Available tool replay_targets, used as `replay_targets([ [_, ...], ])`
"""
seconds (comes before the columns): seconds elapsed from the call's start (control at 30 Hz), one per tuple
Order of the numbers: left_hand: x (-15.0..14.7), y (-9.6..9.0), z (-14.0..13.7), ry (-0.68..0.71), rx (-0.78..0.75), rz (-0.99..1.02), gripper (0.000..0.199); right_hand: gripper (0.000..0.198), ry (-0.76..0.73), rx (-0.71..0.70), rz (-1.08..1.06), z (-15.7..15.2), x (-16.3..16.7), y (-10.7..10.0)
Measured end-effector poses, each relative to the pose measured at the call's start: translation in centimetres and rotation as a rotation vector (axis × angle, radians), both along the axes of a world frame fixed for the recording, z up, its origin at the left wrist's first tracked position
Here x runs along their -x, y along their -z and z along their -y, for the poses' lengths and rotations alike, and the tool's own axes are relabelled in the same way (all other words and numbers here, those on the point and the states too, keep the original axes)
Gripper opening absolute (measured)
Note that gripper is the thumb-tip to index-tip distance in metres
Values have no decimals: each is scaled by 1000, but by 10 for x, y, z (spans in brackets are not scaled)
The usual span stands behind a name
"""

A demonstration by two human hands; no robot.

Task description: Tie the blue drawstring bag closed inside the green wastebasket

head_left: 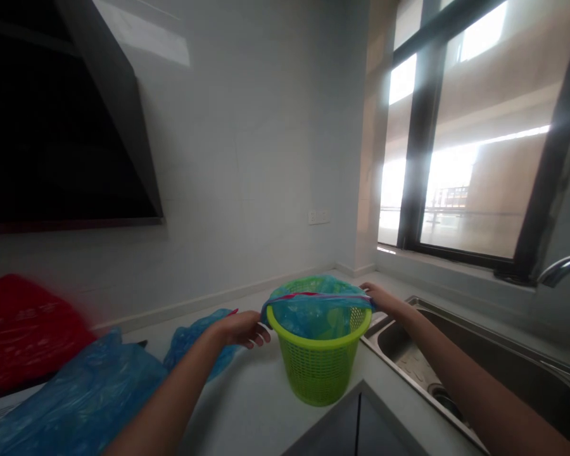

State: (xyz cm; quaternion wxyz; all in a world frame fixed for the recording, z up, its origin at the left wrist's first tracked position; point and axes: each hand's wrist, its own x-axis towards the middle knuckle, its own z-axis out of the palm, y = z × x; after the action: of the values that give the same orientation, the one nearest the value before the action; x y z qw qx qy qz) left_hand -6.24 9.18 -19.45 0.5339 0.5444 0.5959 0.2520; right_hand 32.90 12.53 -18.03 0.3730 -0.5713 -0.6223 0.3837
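Note:
A lime-green plastic basket (319, 367) stands on the white counter beside the sink. A blue plastic bag (313, 313) with a red drawstring lies inside it, its mouth stretched over the rim. My left hand (241, 329) grips the bag's edge at the basket's left side. My right hand (380, 297) holds the bag's edge at the right, far side of the rim. Both arms reach in from the bottom of the view.
More blue plastic bags (83, 396) lie on the counter (247, 405) at the left, with a red bag (21, 329) behind them. A steel sink (484, 367) and tap (560, 269) are at the right. A dark range hood (61, 126) hangs at upper left; a window is at the right.

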Motion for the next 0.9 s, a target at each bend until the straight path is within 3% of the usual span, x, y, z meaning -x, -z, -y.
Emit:
replay_targets([
  [0.07,2,-3,17,-141,-311,21,40,21,118,-275,33,18,-6,4],
  [0.13,0,-6,34,-248,-617,44,45,26,71,-561,107,40,-9,5],
  [0.23,-8,-5,57,-108,-790,102,42,22,-96,-717,216,75,-11,7],
  [0.3,-17,1,69,-73,-872,57,35,16,-98,-742,241,95,-8,9],
  [0.53,-47,33,98,-315,-1204,-144,9,4,-47,-906,218,129,16,44],
  [0.63,-50,49,104,-274,-1290,-152,11,7,-103,-894,269,137,24,58],
  [0.8,-42,63,106,-159,-1278,-263,17,8,-127,-821,339,141,22,57],
  [0.9,-31,57,98,-266,-1154,-136,17,12,8,-760,298,132,12,46],
])
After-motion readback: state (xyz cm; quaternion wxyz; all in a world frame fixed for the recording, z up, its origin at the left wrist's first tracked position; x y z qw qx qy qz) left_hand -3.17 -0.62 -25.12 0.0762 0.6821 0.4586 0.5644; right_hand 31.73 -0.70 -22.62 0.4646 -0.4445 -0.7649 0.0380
